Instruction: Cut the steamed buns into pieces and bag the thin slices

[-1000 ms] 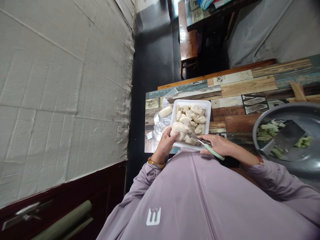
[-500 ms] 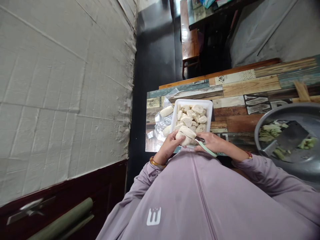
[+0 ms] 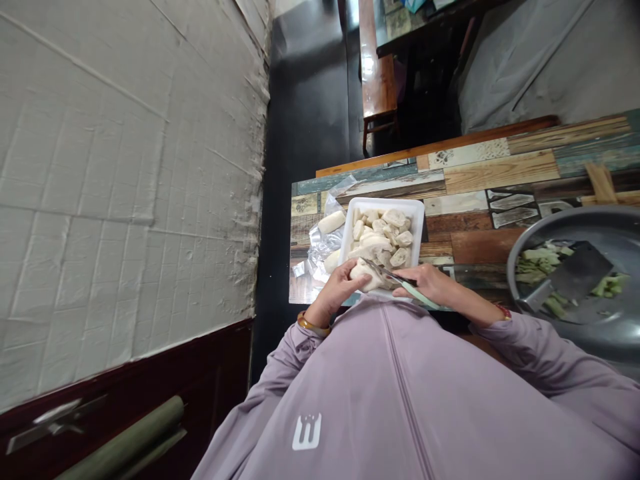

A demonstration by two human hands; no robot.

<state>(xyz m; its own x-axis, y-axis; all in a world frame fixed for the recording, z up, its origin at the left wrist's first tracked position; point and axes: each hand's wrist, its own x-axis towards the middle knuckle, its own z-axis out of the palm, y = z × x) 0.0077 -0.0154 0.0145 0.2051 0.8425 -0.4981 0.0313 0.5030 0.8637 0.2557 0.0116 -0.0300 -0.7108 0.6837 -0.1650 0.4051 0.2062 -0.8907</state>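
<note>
My left hand grips a pale, soft food roll over the near edge of a white tray. My right hand is closed around scissors with light green handles. Their metal blades point left and lie against the roll. Several thick cut pieces of the same pale food fill the tray. A larger cut piece lies on top, just beyond the blades.
Left of the tray, whole pale rolls lie on crumpled clear plastic. At the right stands a large metal basin holding a cleaver and chopped greens. A wooden bench is beyond the patterned table.
A slice has come off the roll and now lies on the pieces in the tray. The scissors have shifted left, their blades now over the remaining part in my left hand.
</note>
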